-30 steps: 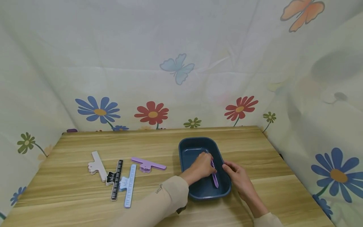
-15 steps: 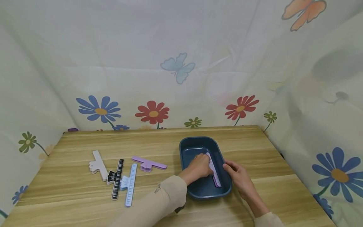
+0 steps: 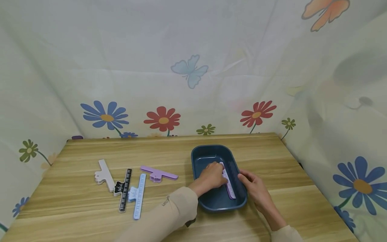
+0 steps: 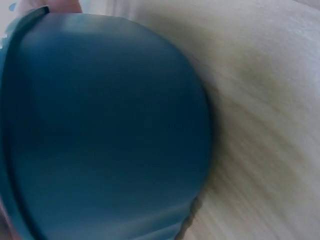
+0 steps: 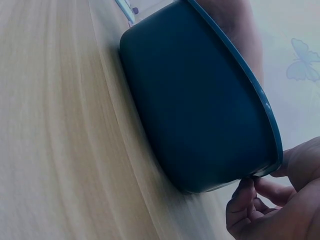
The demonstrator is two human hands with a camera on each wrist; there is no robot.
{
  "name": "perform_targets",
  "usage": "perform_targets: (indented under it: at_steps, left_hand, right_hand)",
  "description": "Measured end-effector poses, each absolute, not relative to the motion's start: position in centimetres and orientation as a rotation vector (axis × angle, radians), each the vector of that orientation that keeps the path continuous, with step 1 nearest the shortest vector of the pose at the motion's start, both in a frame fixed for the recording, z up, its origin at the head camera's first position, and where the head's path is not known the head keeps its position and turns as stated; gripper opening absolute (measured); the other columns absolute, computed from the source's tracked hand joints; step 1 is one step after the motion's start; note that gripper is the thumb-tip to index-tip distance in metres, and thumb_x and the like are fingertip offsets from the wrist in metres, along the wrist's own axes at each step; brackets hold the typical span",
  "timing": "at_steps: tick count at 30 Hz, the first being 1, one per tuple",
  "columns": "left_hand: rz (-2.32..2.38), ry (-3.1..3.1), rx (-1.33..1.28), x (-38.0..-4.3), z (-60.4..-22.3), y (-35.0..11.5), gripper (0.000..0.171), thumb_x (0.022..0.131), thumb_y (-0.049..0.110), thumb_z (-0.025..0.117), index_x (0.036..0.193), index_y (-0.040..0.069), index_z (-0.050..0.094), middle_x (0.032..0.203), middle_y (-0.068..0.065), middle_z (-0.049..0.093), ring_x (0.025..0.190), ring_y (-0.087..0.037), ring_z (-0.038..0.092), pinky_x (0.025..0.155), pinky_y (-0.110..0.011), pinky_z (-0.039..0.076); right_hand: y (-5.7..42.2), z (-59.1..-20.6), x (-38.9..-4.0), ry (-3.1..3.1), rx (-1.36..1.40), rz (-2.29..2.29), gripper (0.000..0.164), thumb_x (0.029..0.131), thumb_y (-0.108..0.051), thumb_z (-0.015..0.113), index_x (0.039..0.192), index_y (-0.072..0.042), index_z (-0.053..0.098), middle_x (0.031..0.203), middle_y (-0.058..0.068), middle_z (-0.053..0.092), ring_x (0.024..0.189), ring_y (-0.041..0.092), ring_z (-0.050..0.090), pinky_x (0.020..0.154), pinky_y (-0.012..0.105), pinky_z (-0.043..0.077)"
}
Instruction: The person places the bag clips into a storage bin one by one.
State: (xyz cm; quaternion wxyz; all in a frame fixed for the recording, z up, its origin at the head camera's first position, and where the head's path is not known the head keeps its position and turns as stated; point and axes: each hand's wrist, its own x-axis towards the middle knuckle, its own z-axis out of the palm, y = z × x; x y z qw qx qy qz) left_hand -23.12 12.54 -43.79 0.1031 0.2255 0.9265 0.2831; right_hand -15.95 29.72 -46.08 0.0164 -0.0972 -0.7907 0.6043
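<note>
A dark blue rectangular basin [image 3: 208,203] stands on the wooden table. Over it, my left hand [image 3: 211,174] reaches down inside with curled fingers on a pale purple ruler clip [image 3: 229,190]. That clip lies lengthwise along the basin's right side, its ruled face up; my fingers cover its handle part. At the right rim, my right hand [image 3: 255,188] pinches the edge between thumb and fingers. The right wrist view shows the right fingers [image 5: 242,200] at the basin's rim from outside. Only the basin's outer wall [image 4: 110,125] fills most of the left wrist view.
Left of the basin lie a white clip [image 3: 105,176], a black piano-key clip [image 3: 124,191], a light blue ruler clip [image 3: 139,196] and a purple clip [image 3: 158,174]. A flowered cloth [image 3: 193,101] hangs behind the table [image 3: 169,151] and at both sides.
The purple ruler clip in the basin has turned from standing on edge to lying with its ruled face up, under my left hand. My right hand has stayed at the rim.
</note>
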Motion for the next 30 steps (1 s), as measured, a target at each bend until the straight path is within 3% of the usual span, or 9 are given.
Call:
perform_targets:
  at_steps: [5, 14, 24, 30]
  left_hand:
    - [0.887, 2.740, 0.677, -23.0, -42.8, 12.6, 0.044, 0.091, 0.025, 0.081, 0.128, 0.004, 0.071, 0.124, -0.013, 0.068, 0.112, -0.027, 0.063, 0.097, -0.047, 0.054]
    - [1.003, 2.739, 0.719, -22.9, -40.6, 12.3, 0.044, 0.097, 0.029, 0.075, 0.135, 0.007, 0.067, 0.114, -0.007, 0.067, 0.100, -0.019, 0.063, 0.091, -0.039, 0.056]
    - [1.180, 2.717, 0.731, -22.8, -38.5, 12.1, 0.046, 0.099, 0.029, 0.071, 0.139, 0.007, 0.063, 0.122, -0.006, 0.069, 0.113, -0.021, 0.064, 0.096, -0.039, 0.055]
    - [1.250, 2.699, 0.790, -22.9, -36.5, 11.9, 0.046, 0.100, 0.026, 0.069, 0.142, 0.007, 0.062, 0.127, -0.007, 0.069, 0.111, -0.019, 0.066, 0.092, -0.035, 0.056]
  right_hand:
    - [29.8, -46.2, -15.9, -2.477, -0.300, 1.881, 0.044, 0.107, -0.017, 0.058, 0.142, 0.009, 0.055, 0.137, 0.024, 0.060, 0.118, 0.027, 0.059, 0.087, 0.022, 0.053]
    - [29.9, -46.1, -15.9, -2.487, -0.310, 1.877, 0.044, 0.108, -0.018, 0.057, 0.142, 0.010, 0.054, 0.137, 0.025, 0.059, 0.119, 0.029, 0.059, 0.089, 0.025, 0.053]
    - [29.8, -46.0, -16.1, -2.491, -0.304, 1.858, 0.043, 0.108, -0.018, 0.058, 0.141, 0.009, 0.056, 0.139, 0.025, 0.059, 0.122, 0.031, 0.058, 0.090, 0.025, 0.052]
    - [29.8, -46.0, -16.0, -2.475, -0.284, 1.869, 0.042, 0.108, -0.017, 0.057, 0.140, 0.010, 0.056, 0.138, 0.026, 0.060, 0.122, 0.032, 0.058, 0.088, 0.022, 0.051]
